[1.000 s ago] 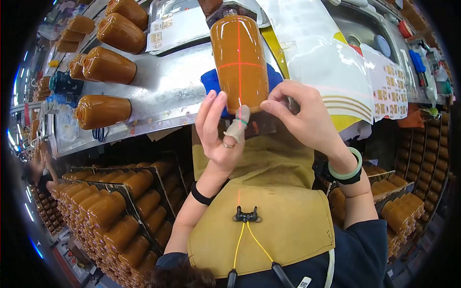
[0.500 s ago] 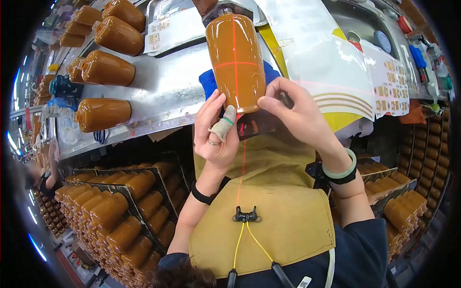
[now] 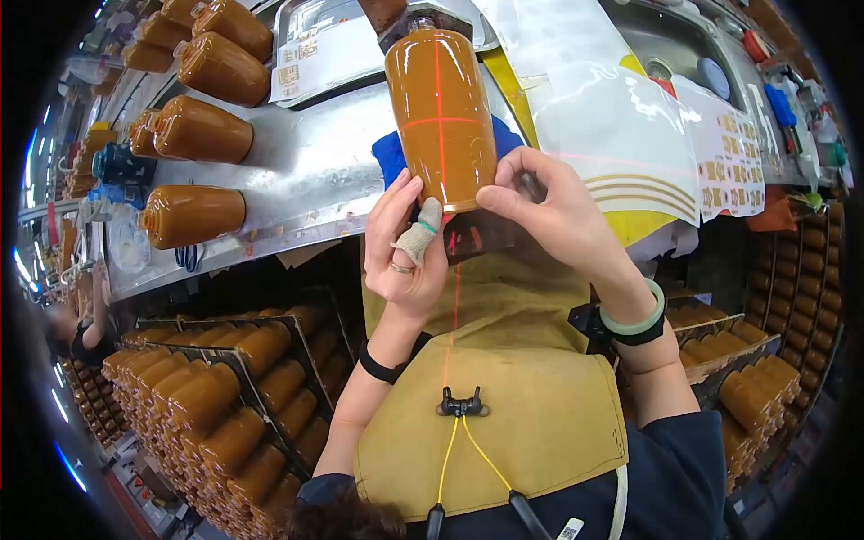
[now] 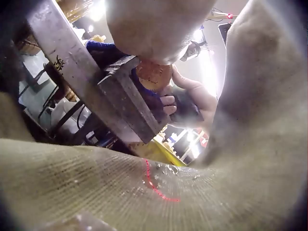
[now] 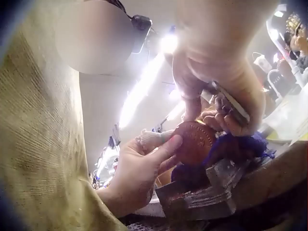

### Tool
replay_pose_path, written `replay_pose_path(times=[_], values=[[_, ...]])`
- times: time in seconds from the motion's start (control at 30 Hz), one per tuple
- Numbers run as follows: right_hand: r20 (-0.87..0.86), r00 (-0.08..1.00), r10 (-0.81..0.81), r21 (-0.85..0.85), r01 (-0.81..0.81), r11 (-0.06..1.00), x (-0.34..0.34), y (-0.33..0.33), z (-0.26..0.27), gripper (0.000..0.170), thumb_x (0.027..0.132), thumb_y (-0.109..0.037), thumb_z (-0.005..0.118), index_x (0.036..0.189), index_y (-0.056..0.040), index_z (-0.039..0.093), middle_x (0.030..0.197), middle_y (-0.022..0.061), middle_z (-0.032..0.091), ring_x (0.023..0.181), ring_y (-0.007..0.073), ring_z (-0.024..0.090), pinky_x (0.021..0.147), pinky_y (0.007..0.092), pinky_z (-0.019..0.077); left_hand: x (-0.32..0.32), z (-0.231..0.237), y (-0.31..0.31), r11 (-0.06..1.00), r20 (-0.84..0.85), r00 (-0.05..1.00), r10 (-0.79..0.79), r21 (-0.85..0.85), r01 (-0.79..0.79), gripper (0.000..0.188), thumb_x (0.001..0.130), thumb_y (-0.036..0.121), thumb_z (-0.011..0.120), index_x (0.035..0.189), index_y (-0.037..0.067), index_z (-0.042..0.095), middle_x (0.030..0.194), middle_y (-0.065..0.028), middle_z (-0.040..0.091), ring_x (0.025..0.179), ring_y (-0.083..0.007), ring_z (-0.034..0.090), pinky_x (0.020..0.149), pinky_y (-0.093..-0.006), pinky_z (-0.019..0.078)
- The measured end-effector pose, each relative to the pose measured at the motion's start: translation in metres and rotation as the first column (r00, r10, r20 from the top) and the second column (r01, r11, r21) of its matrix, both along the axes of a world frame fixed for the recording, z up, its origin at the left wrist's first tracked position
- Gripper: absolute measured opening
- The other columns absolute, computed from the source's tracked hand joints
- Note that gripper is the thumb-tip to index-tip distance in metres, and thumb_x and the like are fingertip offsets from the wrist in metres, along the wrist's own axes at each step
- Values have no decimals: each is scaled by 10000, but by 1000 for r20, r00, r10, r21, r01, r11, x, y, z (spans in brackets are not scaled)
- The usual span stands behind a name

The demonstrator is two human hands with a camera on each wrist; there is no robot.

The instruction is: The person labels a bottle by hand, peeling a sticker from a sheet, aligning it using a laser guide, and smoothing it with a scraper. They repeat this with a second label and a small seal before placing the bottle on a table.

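1. Far to the left hand's left, brown bottles (image 3: 196,216) on the metal tabletop (image 3: 306,171);
2. the left hand (image 3: 405,247), one finger wrapped in a pale cover (image 3: 416,241), grips the near end of the amber bottle (image 3: 461,148);
3. that bottle sits between both hands, neck pointing away; blue cloth (image 3: 389,155) shows beneath it;
4. the right hand (image 3: 562,216) holds its near right edge, thumb and curled fingers; beyond this hand, a white sheet (image 3: 621,135).
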State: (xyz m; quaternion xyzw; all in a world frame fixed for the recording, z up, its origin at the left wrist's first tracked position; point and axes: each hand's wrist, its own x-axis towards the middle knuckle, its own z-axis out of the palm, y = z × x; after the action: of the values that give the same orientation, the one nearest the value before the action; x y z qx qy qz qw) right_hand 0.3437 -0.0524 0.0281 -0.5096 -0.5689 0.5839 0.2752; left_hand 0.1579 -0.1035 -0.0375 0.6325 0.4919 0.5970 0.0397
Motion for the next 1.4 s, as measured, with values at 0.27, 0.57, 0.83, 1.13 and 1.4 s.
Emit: replay_pose_path(times=[0.27, 0.57, 0.83, 1.13, 1.4], values=[[-84, 996, -43, -38, 40, 998, -1, 1, -2, 317, 895, -266, 794, 968, 19, 677, 850, 99, 703, 819, 130, 650, 771, 312, 534, 3, 3, -1, 1000, 53, 999, 5, -28, -3, 308, 834, -136, 757, 1112, -19, 698, 1221, -182, 707, 1157, -403, 692, 948, -419, 633], [-8, 1000, -24, -24, 24, 999, -2, -2, 2, 284, 912, -229, 776, 973, 31, 679, 856, 94, 709, 815, 135, 662, 769, 305, 537, 4, 6, -2, 999, 54, 998, 15, -38, -13, 268, 843, -125, 761, 1085, -17, 724, 1221, -171, 710, 1172, -386, 688, 958, -411, 630], [-71, 997, -20, -13, 19, 1000, -1, 0, -1, 283, 907, -218, 785, 975, 35, 678, 849, 90, 713, 787, 122, 661, 732, 292, 537, 5, 1, -1, 1000, 96, 995, 16, -26, -14, 295, 849, -117, 762, 1130, -45, 710, 1217, -176, 713, 1167, -380, 692, 959, -407, 623], [-75, 997, -18, -31, 16, 999, -1, -1, 2, 272, 912, -206, 776, 980, 38, 679, 848, 87, 716, 786, 118, 665, 725, 289, 540, 4, 4, -1, 1000, 42, 999, 21, -22, -20, 260, 848, -121, 758, 1089, -31, 713, 1214, -181, 712, 1154, -399, 694, 959, -429, 623], [-139, 989, -52, -43, 46, 998, -2, -2, -1, 303, 899, -229, 790, 974, 42, 677, 848, 82, 717, 775, 117, 664, 718, 288, 541, 5, 1, -1, 1000, 86, 996, 11, -16, -10, 266, 848, -122, 758, 1096, -35, 723, 1219, -178, 710, 1173, -393, 686, 967, -420, 620]])
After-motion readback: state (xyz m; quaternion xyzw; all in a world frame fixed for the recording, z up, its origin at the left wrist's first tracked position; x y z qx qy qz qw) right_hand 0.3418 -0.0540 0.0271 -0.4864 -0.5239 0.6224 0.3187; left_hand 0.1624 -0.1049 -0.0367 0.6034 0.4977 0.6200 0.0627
